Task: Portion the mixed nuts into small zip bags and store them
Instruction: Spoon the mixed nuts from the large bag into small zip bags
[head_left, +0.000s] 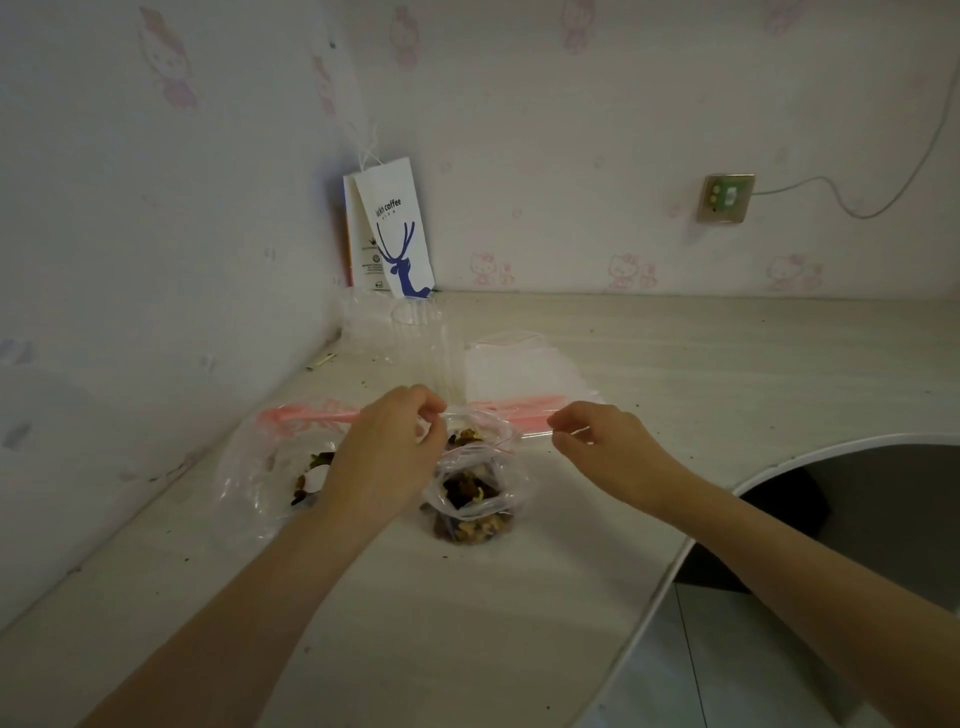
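the left hand (384, 457) and right hand (602, 449) sit apart, each pinching the top edge of the big nut bag (254, 457), with a filled small zip bag (470, 506) on the table (415, 623) between them.

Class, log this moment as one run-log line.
left hand pinches big bag rim | right hand pinches same rim | small bag holds nuts, open, on table

pale desk (467, 613) bearing nut bags (470, 499)
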